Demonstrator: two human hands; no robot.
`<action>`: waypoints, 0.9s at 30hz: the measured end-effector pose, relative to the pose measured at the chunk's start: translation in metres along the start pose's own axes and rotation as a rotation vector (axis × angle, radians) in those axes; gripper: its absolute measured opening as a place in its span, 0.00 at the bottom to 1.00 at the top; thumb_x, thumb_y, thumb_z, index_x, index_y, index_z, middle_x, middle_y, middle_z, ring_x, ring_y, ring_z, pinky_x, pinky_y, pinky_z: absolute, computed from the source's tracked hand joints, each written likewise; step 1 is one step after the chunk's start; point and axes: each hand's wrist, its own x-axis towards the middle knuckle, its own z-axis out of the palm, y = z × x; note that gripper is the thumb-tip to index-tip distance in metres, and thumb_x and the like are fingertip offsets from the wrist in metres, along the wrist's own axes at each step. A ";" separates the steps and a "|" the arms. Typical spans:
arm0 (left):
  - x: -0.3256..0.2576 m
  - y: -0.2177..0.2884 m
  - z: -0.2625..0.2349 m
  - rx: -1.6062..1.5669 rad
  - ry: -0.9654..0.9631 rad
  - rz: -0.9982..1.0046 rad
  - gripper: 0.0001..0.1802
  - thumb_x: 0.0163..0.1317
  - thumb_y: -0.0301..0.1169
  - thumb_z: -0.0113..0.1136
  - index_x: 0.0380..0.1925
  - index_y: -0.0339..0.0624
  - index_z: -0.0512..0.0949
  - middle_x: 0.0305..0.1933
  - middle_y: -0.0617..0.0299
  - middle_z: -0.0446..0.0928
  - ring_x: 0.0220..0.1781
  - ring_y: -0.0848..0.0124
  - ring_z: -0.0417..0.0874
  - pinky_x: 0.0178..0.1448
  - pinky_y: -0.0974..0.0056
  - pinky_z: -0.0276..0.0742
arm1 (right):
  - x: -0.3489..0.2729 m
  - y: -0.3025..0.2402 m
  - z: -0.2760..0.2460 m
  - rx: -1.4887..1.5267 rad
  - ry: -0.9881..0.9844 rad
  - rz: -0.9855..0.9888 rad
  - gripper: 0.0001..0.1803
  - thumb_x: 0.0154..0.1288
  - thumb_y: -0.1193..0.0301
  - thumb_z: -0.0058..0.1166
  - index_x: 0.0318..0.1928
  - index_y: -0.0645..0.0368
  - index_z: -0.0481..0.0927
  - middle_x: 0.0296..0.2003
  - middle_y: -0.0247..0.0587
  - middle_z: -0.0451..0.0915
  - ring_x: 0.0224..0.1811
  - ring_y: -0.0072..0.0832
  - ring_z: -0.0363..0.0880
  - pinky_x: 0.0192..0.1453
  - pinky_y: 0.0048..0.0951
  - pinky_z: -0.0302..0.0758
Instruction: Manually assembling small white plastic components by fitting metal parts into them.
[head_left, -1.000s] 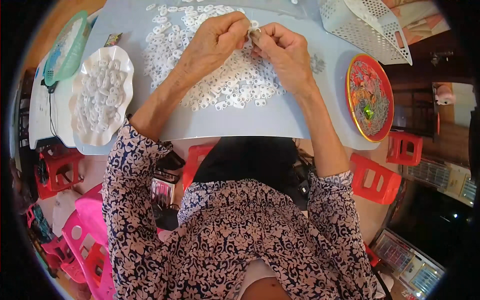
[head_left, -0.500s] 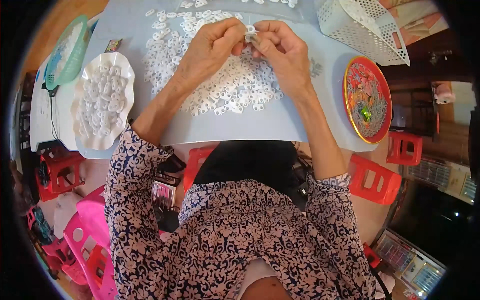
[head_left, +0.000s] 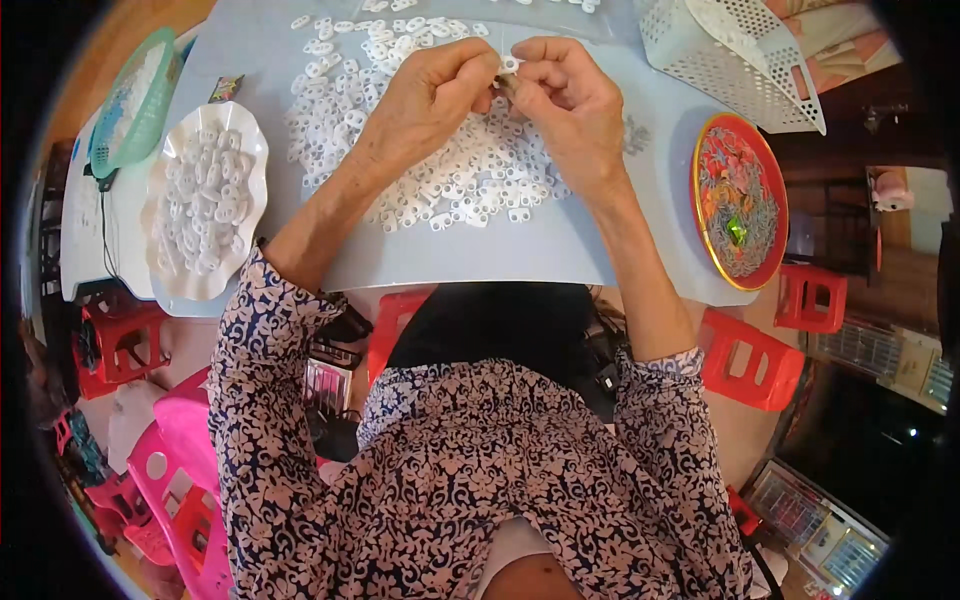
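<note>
Above the table's pile of small white plastic pieces (head_left: 455, 190), both hands meet at one such piece (head_left: 510, 64). My right hand (head_left: 572, 100) is closed and pinches it between thumb and fingers. My left hand (head_left: 440, 88) is closed too, its fingertips pressed against the piece's near side; whatever else they grip is too small to make out. The loose pieces are oval, each with two dark-looking holes. A white scalloped dish (head_left: 256, 150) to the left holds more of them. At the right stands a red gold-rimmed tray (head_left: 699, 215) of small grey metal parts.
A mint-green basket (head_left: 150, 105) with white contents is at the far left. A white perforated basket (head_left: 720, 75) stands at the back right. A small wrapped packet (head_left: 227, 89) lies behind the dish. Red stools (head_left: 750, 360) and a pink chair (head_left: 180, 500) surround the grey-blue table (head_left: 470, 265).
The white piece has tilted and shifted slightly right in my fingers. My right hand has moved a little to the right, while my left stays nearly in place.
</note>
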 end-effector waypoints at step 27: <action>-0.001 -0.008 0.003 -0.101 -0.034 0.007 0.14 0.68 0.34 0.45 0.26 0.36 0.71 0.20 0.67 0.68 0.25 0.79 0.69 0.30 0.71 0.67 | 0.001 0.008 0.000 -0.268 -0.014 -0.228 0.14 0.51 0.76 0.64 0.40 0.61 0.79 0.24 0.32 0.77 0.24 0.16 0.73 0.30 0.19 0.73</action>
